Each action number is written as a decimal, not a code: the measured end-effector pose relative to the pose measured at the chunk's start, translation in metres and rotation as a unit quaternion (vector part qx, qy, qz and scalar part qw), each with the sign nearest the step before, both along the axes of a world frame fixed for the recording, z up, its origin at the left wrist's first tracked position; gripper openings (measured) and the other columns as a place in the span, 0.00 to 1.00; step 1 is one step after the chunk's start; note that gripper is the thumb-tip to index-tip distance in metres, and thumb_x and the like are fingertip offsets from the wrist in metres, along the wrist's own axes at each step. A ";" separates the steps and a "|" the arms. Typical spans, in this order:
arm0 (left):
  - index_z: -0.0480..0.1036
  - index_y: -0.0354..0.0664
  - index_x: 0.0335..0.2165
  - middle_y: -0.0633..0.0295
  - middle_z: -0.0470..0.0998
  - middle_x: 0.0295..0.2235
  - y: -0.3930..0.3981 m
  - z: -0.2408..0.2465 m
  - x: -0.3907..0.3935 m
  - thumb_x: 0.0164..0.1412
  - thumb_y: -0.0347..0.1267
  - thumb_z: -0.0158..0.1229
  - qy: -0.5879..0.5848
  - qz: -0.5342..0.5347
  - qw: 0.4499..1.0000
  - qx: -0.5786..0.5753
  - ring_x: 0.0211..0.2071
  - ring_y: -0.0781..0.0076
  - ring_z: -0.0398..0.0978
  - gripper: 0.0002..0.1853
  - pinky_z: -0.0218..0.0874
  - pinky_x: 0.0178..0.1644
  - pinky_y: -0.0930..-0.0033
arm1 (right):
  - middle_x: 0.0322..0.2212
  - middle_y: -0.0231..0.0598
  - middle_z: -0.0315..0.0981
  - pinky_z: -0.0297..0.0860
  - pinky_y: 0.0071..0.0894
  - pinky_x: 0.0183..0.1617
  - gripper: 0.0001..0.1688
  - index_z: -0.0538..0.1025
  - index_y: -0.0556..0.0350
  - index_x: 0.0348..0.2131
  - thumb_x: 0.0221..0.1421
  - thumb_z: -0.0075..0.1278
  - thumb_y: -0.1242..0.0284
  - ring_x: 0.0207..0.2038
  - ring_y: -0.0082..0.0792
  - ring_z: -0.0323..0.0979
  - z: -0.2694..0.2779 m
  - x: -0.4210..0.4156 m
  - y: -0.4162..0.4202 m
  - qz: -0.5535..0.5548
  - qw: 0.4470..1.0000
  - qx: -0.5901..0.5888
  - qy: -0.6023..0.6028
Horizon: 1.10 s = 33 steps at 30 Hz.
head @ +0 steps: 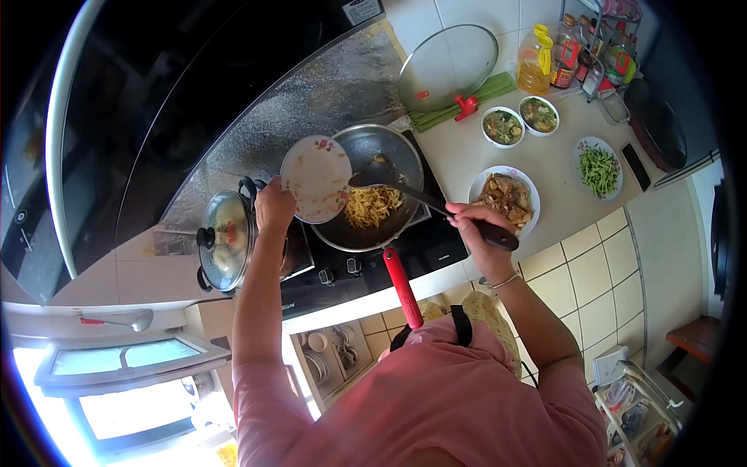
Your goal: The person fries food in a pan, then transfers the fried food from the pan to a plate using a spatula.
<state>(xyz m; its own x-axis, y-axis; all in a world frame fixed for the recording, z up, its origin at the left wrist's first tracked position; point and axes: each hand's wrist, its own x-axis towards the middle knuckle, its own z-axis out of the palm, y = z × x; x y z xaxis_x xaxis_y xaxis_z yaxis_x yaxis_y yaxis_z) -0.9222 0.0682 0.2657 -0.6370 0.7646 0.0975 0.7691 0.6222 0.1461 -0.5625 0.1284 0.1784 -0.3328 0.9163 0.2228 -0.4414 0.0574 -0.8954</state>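
Observation:
My left hand [275, 205] grips the edge of a floral-rimmed plate [317, 180], tilted over the left part of a wok [409, 157]; its visible face bears only bits and smears of food. Shredded yellowish food [373, 208] lies in the wok, partly behind the plate. In my right hand [482, 233] is a dark cooking spatula [429, 201], its head above the food; whether it touches the food or the plate I cannot tell. The wok's red handle [402, 289] points toward my body.
Left of the wok stands a glass-lidded pot [224, 239]. On the counter are a plate of cooked meat [505, 195], two bowls of soup [503, 127], a plate of green shreds [598, 168], a phone [635, 167], an oil bottle [534, 61] and a leaning glass lid [448, 67].

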 end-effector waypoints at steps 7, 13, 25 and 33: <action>0.72 0.36 0.32 0.39 0.75 0.27 0.004 0.003 0.011 0.47 0.29 0.46 0.017 -0.012 1.000 0.013 0.35 0.41 0.73 0.13 0.64 0.42 0.49 | 0.37 0.45 0.77 0.72 0.23 0.40 0.08 0.75 0.61 0.30 0.45 0.55 0.84 0.36 0.29 0.77 0.018 -0.033 -0.016 -0.013 0.985 0.158 -0.063; 0.73 0.36 0.32 0.40 0.76 0.27 0.007 0.005 0.017 0.48 0.29 0.46 0.017 0.011 1.000 0.015 0.35 0.41 0.74 0.13 0.65 0.42 0.50 | 0.35 0.45 0.78 0.71 0.23 0.38 0.08 0.74 0.61 0.29 0.43 0.55 0.85 0.33 0.30 0.77 0.016 -0.043 -0.027 -0.037 0.974 0.207 -0.087; 0.73 0.38 0.34 0.43 0.77 0.30 0.002 0.002 0.005 0.48 0.31 0.47 0.007 0.039 0.999 0.033 0.37 0.42 0.74 0.14 0.65 0.42 0.50 | 0.34 0.44 0.78 0.72 0.22 0.37 0.07 0.75 0.61 0.27 0.43 0.55 0.85 0.32 0.28 0.77 0.013 -0.035 -0.021 -0.047 0.988 0.129 -0.068; 0.74 0.38 0.33 0.45 0.77 0.28 -0.011 0.007 -0.002 0.47 0.31 0.49 -0.028 0.070 0.996 0.047 0.36 0.45 0.75 0.14 0.66 0.41 0.52 | 0.33 0.44 0.78 0.72 0.20 0.37 0.06 0.76 0.64 0.28 0.44 0.55 0.86 0.32 0.24 0.76 0.010 -0.026 -0.021 -0.037 0.994 0.087 -0.046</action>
